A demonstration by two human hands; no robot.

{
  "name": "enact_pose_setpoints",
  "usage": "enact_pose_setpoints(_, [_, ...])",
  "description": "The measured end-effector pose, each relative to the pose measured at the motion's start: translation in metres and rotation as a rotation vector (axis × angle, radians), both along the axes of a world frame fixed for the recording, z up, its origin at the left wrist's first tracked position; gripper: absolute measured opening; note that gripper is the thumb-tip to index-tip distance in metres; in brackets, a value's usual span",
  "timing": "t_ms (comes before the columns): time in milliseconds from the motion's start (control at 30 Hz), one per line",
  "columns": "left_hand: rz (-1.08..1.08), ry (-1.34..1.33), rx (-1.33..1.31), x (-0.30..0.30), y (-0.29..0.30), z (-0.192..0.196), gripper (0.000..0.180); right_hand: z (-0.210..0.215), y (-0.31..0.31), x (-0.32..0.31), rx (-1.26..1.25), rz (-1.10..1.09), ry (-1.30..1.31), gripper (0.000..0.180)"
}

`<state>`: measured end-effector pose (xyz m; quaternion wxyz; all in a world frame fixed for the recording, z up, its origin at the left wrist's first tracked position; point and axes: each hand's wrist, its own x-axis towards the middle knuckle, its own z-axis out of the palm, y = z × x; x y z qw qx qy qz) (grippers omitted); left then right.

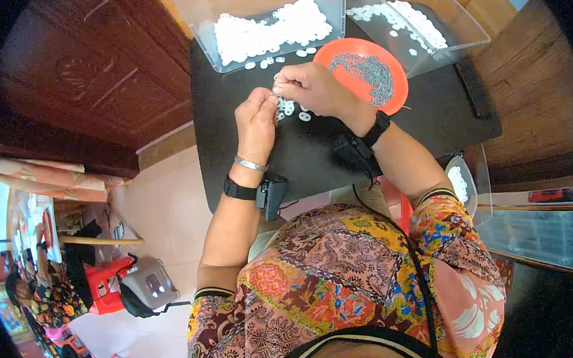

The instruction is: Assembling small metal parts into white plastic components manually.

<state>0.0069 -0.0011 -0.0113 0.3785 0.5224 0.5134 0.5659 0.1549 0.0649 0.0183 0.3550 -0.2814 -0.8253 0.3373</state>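
Note:
Above the middle of the black table, my left hand [256,122] and my right hand [318,90] meet with their fingertips pinched together. Whatever is between the fingers is too small and too covered to make out. Just below the fingertips lies a loose group of small white oval plastic pieces with holes [304,116], partly hidden by my hands. Close by my right hand is an orange plate [396,69] holding many thin grey screws or pins [380,81].
A clear plastic bin [223,64] of white pieces stands at the table's far side. Another clear bin [454,41] lies to its right with more pieces. A smaller container [470,185] is beside the table at right. Other people sit at far left.

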Motion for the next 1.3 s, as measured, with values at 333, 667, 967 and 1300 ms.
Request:
enact_pose_setpoints(333, [-0.038, 0.087, -0.069, 0.001, 0.001, 0.005, 0.017, -0.003, 0.011, 0.008, -0.263, 0.141, 0.072, 0.019])
enact_pose_setpoints(667, [-0.043, 0.089, -0.043, 0.000, 0.002, 0.004, 0.016, -0.003, 0.013, 0.008, -0.156, 0.139, 0.017, 0.019])
enact_pose_setpoints(967, [-0.058, 0.088, -0.064, 0.000, 0.001, 0.002, 0.016, -0.003, 0.007, 0.006, 0.060, 0.072, -0.093, 0.015])
enact_pose_setpoints(1300, [-0.019, -0.083, -0.068, -0.004, 0.004, 0.005, 0.014, 0.001, 0.008, 0.006, 0.013, 0.023, -0.016, 0.014])
